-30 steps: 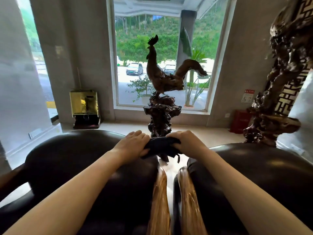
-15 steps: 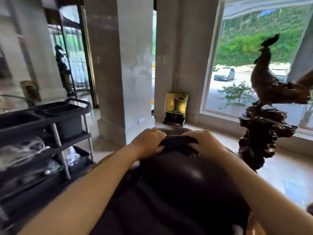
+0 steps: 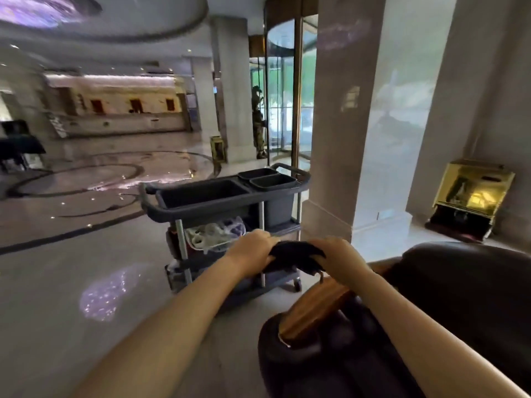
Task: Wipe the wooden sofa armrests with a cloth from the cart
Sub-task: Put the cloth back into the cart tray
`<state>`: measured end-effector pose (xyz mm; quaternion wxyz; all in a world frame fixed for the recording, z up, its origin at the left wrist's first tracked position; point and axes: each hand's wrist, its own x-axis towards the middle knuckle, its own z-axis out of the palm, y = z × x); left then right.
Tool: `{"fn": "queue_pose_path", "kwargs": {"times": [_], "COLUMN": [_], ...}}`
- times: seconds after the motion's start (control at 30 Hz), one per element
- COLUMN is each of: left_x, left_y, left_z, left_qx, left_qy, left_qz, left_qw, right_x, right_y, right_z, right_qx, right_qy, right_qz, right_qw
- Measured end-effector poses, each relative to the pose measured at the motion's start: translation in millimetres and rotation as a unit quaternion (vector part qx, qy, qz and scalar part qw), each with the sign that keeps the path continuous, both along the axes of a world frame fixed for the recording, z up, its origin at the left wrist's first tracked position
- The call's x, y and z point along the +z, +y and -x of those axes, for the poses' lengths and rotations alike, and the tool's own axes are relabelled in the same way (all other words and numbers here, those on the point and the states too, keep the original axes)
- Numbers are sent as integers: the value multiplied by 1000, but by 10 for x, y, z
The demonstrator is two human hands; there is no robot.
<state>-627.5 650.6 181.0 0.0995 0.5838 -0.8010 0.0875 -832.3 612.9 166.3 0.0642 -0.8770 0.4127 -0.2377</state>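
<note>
**Both hands hold the cloth above the armrest's far end**

Nearest the camera, two bare forearms reach forward from the bottom edge. Below the right forearm lies the dark leather sofa, its rounded cushioning bulging on both sides of the wooden armrest. The armrest is a glossy, warm-brown strip that runs away from the viewer, slanting toward the upper right.

Past its far end, the left hand and the right hand each grip one end of a dark cloth, fingers curled over the fabric and knuckles up. The cloth is bunched between them, and a loose corner hangs toward the wood. Whether it touches the armrest cannot be told.

Just behind the hands stands a grey service cart on castors, on the polished stone floor. Its top shelf carries a large tub and two smaller black bins. The middle shelf holds pale, bundled items, partly hidden by the left hand.

Right of the cart rises a broad marble column. Further right, against the wall, sits a gold-coloured machine.

Beyond the cart are a glass revolving door, a dark figure-shaped statue beside it, and, far left across the lobby, a lit reception counter.
</note>
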Motion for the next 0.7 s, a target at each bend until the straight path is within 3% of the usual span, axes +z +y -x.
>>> {"fn": "queue_pose_path", "kwargs": {"times": [0.3, 0.7], "left_x": [-224, 9], "left_y": [-507, -2011], "left_z": [-1489, -3044], "left_qx": [82, 174], "left_qy": [16, 46], "left_qz": [12, 67], "left_qw": [996, 981], "right_x": [-134, 185], "right_y": [-1027, -2878], "right_z": [-1649, -3363], "right_qx": [99, 190], "right_qy": [46, 20], "right_qz": [-17, -18], "right_qw": [994, 981]}}
